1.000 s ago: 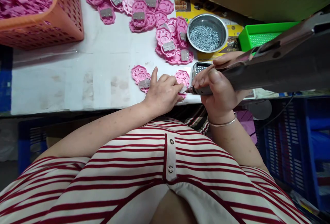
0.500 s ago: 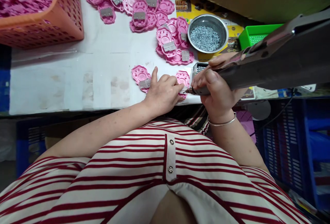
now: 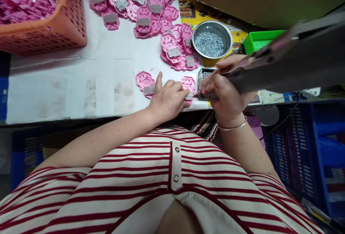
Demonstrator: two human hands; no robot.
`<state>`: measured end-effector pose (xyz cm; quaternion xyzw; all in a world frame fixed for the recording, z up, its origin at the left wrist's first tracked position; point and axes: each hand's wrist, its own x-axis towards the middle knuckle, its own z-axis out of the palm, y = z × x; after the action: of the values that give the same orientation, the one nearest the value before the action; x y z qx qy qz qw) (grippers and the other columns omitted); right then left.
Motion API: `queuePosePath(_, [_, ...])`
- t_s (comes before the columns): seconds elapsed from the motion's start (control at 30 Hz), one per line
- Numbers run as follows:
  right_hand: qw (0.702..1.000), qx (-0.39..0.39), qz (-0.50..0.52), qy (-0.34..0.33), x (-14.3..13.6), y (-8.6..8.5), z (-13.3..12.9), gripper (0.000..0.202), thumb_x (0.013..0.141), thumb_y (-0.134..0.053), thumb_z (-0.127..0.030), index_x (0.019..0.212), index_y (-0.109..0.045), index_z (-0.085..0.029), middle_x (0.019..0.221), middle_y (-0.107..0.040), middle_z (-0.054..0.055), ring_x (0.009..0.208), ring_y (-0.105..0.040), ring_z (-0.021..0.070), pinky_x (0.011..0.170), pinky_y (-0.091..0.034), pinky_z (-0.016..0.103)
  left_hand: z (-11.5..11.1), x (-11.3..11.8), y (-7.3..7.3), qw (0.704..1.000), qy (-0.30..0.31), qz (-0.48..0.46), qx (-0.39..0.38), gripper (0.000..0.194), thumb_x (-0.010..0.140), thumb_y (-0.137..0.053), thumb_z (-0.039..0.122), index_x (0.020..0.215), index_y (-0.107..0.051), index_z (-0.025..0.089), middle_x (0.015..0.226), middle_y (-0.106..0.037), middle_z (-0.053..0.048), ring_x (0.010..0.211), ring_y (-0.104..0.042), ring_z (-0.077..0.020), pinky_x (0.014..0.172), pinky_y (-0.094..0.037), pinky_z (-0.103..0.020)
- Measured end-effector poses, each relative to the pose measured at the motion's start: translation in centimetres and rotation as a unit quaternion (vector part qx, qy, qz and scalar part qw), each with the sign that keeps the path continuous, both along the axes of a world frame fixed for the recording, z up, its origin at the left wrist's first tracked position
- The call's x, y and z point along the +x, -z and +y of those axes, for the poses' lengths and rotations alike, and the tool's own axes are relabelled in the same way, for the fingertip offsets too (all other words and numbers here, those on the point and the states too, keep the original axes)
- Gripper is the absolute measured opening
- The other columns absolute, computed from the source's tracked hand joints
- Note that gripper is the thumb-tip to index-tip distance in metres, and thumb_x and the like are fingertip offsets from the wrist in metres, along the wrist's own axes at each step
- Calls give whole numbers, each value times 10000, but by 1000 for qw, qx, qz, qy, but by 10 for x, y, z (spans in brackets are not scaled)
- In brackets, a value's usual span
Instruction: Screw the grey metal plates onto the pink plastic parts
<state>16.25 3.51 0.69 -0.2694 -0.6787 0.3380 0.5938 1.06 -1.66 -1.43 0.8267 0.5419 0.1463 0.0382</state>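
Observation:
My left hand lies on the table edge, its fingers curled over a pink plastic casing with a metal plate at its lower end. The fingertips pin that casing down. Gripped in my right hand is a long dark power screwdriver, slanting up to the right and blurred. Its thin bit points left at the plate's right side; whether it touches cannot be made out. Left of my left thumb lies a second pink casing, its metal plate partly covered by the hand.
Behind my hands is a pile of pink casings with metal plates. A steel bowl of small screws stands beside it. Further right are a green tray and a cardboard box. An orange basket of pink parts stands left.
The screwdriver bit has shifted slightly right relative to the casing under my left fingers. My left hand keeps its hold. The whole view has moved a little.

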Motion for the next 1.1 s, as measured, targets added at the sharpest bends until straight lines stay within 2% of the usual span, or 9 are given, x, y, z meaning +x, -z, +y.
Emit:
queuePosePath(0.07, [997, 32, 52, 41, 6, -10, 2, 277, 839, -610, -533, 1008, -520, -333, 706, -506, -48, 432, -434, 101, 430, -386, 296, 0, 1, 1, 1000, -5, -4, 4, 230, 886, -664, 375, 1042, -734, 222, 955, -666, -66, 1001, -586, -299, 1135, -178, -758])
queuePosePath(0.17, [991, 52, 79, 96, 16, -16, 8, 306, 831, -620, -553, 988, -516, -312, 727, -487, -37, 419, -364, 89, 451, -362, 314, -1, 4, 2, 1000, -12, -9, 11, 265, 887, -661, 413, 1035, -739, 207, 951, -673, -73, 995, -582, -302, 1141, -186, -746])
queuePosePath(0.37, [986, 45, 100, 124, 31, 3, 24, 314, 829, -637, -501, 1033, -477, -324, 897, -563, -11, 482, -404, 96, 545, -404, 350, -1, 4, 4, 1000, -7, -12, 16, 285, 891, -652, 419, 1053, -737, 201, 947, -676, -80, 995, -579, -307, 1135, -189, -747])
queuePosePath(0.43, [984, 56, 116, 124, 31, 6, 26, 310, 820, -659, -488, 1015, -494, -312, 938, -572, -9, 470, -399, 73, 518, -400, 335, -1, 4, 4, 1000, -7, -15, 16, 290, 901, -636, 423, 1068, -736, 208, 950, -677, -81, 996, -578, -305, 1135, -190, -746])
queuePosePath(0.53, [982, 62, 119, 135, 30, 7, 30, 296, 826, -656, -487, 987, -503, -292, 893, -574, -13, 450, -382, 54, 456, -384, 300, -3, 3, 3, 1000, -9, -10, 14, 293, 906, -633, 424, 1073, -733, 206, 958, -674, -79, 996, -579, -300, 1135, -210, -734])
queuePosePath(0.67, [979, 61, 104, 163, 30, 9, 33, 360, 799, -643, -569, 975, -494, -292, 921, -595, -8, 442, -382, 53, 419, -391, 289, -4, 4, 1, 1000, -11, -3, 9, 294, 906, -635, 428, 1067, -732, 202, 952, -671, -78, 994, -582, -299, 1138, -215, -730])
queuePosePath(0.9, [984, 45, 97, 143, 34, 11, 35, 335, 804, -647, -549, 992, -529, -298, 896, -595, 10, 454, -407, 71, 439, -400, 311, -4, 3, 1, 1000, -15, -8, 9, 319, 910, -629, 451, 1101, -727, 215, 998, -673, -79, 1006, -577, -296, 1143, -215, -722])
queuePosePath(1.0, [981, 72, 117, 133, 31, 3, 32, 285, 806, -657, -510, 970, -565, -295, 856, -584, -6, 434, -410, 64, 418, -381, 287, -5, 1, -2, 1000, -15, -14, 0, 346, 888, -661, 454, 1130, -711, 213, 1013, -676, -82, 1034, -567, -309, 1151, -192, -723])
queuePosePath(1.1, [981, 81, 131, 116, 26, -9, 21, 233, 830, -637, -482, 968, -570, -308, 725, -526, -37, 435, -433, 78, 429, -394, 273, -5, -3, -5, 999, -23, -48, 4, 405, 878, -676, 449, 1207, -672, 213, 1089, -671, -88, 1074, -557, -308, 1167, -174, -700])
